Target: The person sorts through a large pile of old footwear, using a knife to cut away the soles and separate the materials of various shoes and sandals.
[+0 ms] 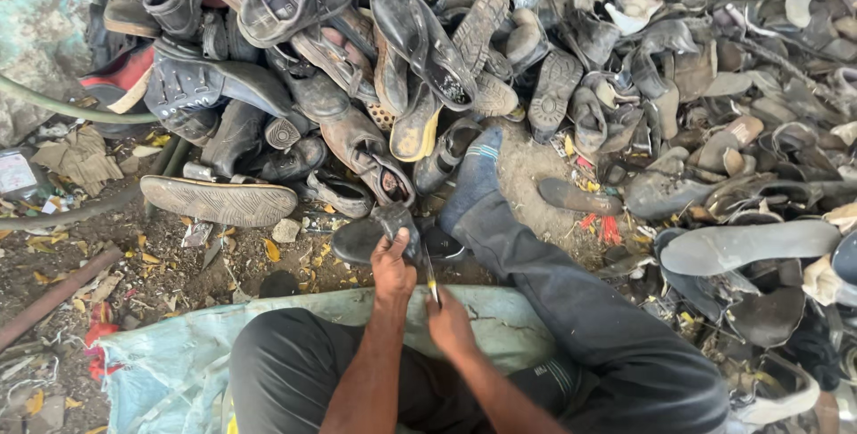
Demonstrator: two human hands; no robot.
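My left hand (394,269) grips a worn black shoe (370,233) by its upper, holding it just above the ground in front of my knees. My right hand (449,322) is closed on a thin knife (429,278) with a yellowish handle end, its blade pointing up against the shoe beside my left hand. I sit on a pale blue sack (178,358) with my right leg (553,282) stretched forward, the foot in a blue-grey sock (475,166).
A big heap of old shoes and boots (357,50) rises straight ahead. Loose soles and scraps (741,130) cover the ground at the right. A tan sole (219,200) lies at the left, near a green hose (62,108) and a rusty pipe (54,296).
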